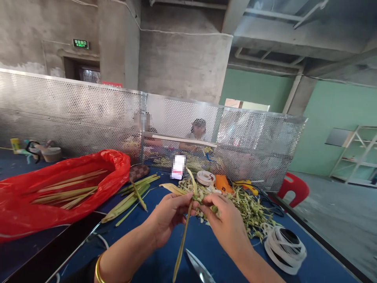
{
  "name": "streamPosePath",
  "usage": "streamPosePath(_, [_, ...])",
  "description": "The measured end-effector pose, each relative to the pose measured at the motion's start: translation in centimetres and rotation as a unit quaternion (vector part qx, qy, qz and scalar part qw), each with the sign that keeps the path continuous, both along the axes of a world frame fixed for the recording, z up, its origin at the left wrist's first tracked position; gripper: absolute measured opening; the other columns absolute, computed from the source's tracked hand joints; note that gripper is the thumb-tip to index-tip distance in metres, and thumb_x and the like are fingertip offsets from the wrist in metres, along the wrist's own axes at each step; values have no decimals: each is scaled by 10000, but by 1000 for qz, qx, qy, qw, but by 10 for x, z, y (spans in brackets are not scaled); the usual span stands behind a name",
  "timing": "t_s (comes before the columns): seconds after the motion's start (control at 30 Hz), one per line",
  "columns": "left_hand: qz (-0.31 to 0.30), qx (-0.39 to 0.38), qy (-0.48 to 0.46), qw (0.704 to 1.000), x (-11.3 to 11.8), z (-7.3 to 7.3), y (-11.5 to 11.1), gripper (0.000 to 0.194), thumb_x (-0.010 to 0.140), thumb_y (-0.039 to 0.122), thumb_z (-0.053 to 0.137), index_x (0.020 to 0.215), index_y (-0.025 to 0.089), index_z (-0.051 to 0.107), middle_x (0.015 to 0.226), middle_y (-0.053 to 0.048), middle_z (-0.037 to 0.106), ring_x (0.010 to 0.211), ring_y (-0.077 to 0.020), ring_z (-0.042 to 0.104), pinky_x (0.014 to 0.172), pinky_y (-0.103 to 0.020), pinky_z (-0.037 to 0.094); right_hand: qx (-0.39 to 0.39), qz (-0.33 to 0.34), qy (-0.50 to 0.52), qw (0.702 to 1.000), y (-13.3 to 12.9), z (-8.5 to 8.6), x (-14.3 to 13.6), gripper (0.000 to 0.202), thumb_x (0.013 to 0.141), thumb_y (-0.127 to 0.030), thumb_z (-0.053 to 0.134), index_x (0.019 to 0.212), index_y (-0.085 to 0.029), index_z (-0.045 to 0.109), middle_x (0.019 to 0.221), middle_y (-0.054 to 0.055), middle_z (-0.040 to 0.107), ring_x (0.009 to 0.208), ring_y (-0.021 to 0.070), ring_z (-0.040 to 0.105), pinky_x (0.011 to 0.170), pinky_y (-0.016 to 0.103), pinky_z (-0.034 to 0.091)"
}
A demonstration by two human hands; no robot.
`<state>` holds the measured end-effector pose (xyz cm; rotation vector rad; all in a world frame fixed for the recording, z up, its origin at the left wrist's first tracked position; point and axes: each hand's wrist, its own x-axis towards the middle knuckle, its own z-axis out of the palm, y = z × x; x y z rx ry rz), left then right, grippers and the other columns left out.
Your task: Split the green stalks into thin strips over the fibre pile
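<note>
In front of me, over the blue tabletop, both hands pinch a small bundle of long pale-green and yellowish leaf strips (pixel 183 247). My left hand (pixel 166 216) is closed on them from the left; one strip hangs down past its fingertips and others stick up and to the left. Fingertips of my right hand (pixel 226 222) close on the green knot-like middle of the bundle, touching close to the left fingers. Beneath the hands lies a pointed metal blade (pixel 200 268), perhaps scissors, its lower end cut off by the frame. Behind the right hand spreads a heap of shredded leaf pieces (pixel 253 214).
An open red plastic bag (pixel 116 163) of dry leaves lies left, beside loose green leaves (pixel 126 204). White band rolls (pixel 285 251), an orange item (pixel 224 184), a yellow-handled tool (pixel 249 187) and a lit phone (pixel 178 167) surround the heap. A perforated metal partition (pixel 182 114) stands behind; people sit beyond.
</note>
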<state>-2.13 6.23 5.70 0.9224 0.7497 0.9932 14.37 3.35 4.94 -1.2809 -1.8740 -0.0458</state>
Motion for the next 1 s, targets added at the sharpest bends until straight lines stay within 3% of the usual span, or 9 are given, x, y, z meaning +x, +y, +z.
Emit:
streamPosePath(0.13, [22,-5,2,1000,4,-2,-2,247,695,353,729,772,123,680,674,-15,643,555,-68,532,531,-170,389,31,0,-39,999,-2,-8,-8,189,896,-185,474,723,-207,548,707,4,589,659,172,533,653,288,360])
streamPosePath(0.23, [36,35,30,998,8,-3,-3,228,651,317,767,699,113,675,620,3,603,543,-61,484,576,-180,389,64,4,-76,995,-4,-9,-13,189,883,-150,464,718,-198,540,690,11,582,627,167,514,646,287,346])
streamPosePath(0.4, [66,132,115,982,10,-6,-2,262,705,374,695,629,127,650,544,21,538,501,-82,444,529,-224,363,71,5,-112,991,-5,-7,-12,203,874,-114,424,710,-190,515,670,14,561,591,156,482,644,289,338])
streamPosePath(0.53, [65,140,132,979,8,-8,2,270,700,403,684,636,146,634,531,39,502,477,-87,427,493,-235,345,36,30,-118,992,-6,-1,-8,207,853,-107,423,687,-189,515,686,20,566,623,157,480,663,298,351])
streamPosePath(0.67, [17,79,114,990,5,-5,3,291,659,411,725,726,136,657,537,48,498,452,-66,382,452,-214,294,-106,34,18,994,-1,4,-1,221,871,-262,472,665,-197,522,622,-7,523,567,141,454,565,272,346])
streamPosePath(0.77, [-32,47,119,991,6,-3,0,322,693,448,693,657,135,628,525,35,505,432,-54,350,428,-205,238,-220,76,223,947,5,4,3,282,857,-408,494,678,-194,540,561,-34,466,520,123,436,506,247,343])
streamPosePath(0.87, [-76,28,119,990,8,-3,-4,402,741,514,619,594,140,591,537,8,540,431,-57,355,422,-207,211,-243,127,357,893,9,1,3,238,804,-370,573,664,-178,561,583,-29,510,546,116,466,540,245,381])
streamPosePath(1.0, [-82,46,132,987,12,-6,-7,360,713,501,660,763,145,657,605,4,583,440,-54,348,428,-205,178,-208,121,396,886,11,-2,0,179,771,-322,610,669,-175,595,561,-34,520,547,121,480,548,253,389])
